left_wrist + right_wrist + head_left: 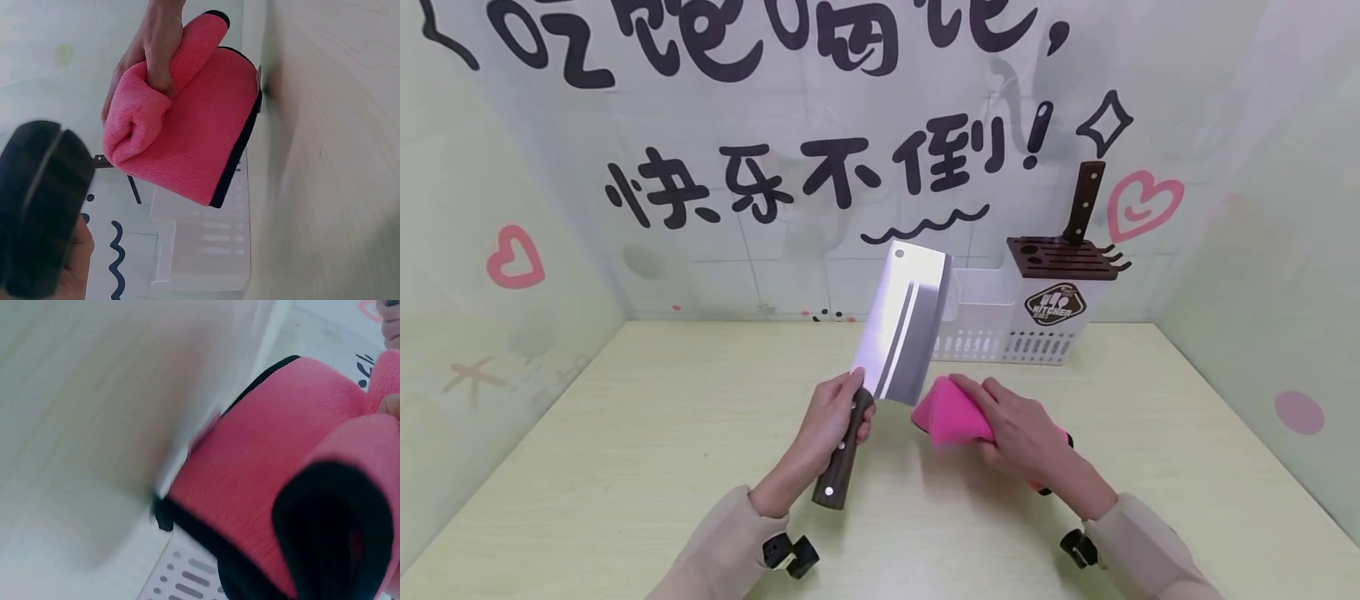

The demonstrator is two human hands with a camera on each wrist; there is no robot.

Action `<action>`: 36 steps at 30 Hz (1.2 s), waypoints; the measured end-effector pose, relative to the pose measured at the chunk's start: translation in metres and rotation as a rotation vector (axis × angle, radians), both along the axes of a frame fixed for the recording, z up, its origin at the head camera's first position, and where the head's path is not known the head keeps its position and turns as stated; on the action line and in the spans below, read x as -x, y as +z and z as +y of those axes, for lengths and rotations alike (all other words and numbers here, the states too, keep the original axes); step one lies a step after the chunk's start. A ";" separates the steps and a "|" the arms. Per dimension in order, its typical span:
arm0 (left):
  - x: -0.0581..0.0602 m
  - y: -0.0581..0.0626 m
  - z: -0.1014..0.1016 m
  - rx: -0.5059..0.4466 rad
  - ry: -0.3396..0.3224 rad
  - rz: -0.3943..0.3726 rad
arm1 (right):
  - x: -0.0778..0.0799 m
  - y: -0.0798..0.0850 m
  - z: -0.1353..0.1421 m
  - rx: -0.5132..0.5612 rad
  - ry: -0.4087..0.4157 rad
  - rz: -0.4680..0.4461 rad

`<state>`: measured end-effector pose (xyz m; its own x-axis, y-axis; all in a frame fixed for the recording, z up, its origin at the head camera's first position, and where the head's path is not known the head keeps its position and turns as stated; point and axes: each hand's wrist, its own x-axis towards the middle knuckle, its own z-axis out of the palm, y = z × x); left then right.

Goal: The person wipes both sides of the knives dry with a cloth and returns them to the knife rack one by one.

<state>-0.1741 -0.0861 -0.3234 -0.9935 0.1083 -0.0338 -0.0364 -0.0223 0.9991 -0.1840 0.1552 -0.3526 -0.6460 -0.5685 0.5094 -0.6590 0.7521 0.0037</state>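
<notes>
A cleaver [901, 325] with a broad steel blade and dark riveted handle is held upright, leaning slightly right, in the head view. My left hand [833, 417] grips its handle, with the thumb near the base of the blade. In the left wrist view the handle's butt [44, 206] looms large and blurred. To the right of the blade, my right hand [1018, 421] holds a bunched pink cloth [955, 414] with black edging. The cloth [269, 444] hangs in folds above the table in the right wrist view, and part of it is rolled under the fingers [164, 78].
At the back right stands a white plastic holder [977, 333] with a slotted dark top [1063, 258]; another dark-handled utensil [1084, 204] stands in it. The pale wooden table [625, 467] meets printed wall sheets [775, 275] behind and on both sides.
</notes>
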 end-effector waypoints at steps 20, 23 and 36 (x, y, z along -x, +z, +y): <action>-0.001 -0.001 -0.004 0.009 -0.001 0.002 | -0.005 0.042 0.009 0.338 -0.014 0.354; -0.001 -0.001 -0.004 0.020 -0.004 -0.001 | -0.008 0.050 0.006 0.374 0.016 0.439; -0.004 -0.003 -0.001 0.050 -0.019 0.008 | -0.027 0.079 -0.021 0.483 0.263 0.477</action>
<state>-0.1700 -0.0867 -0.3259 -0.9916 0.1254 -0.0318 -0.0285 0.0279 0.9992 -0.1572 0.1344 -0.2733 -0.1637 -0.3154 0.9347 -0.8280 0.5591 0.0437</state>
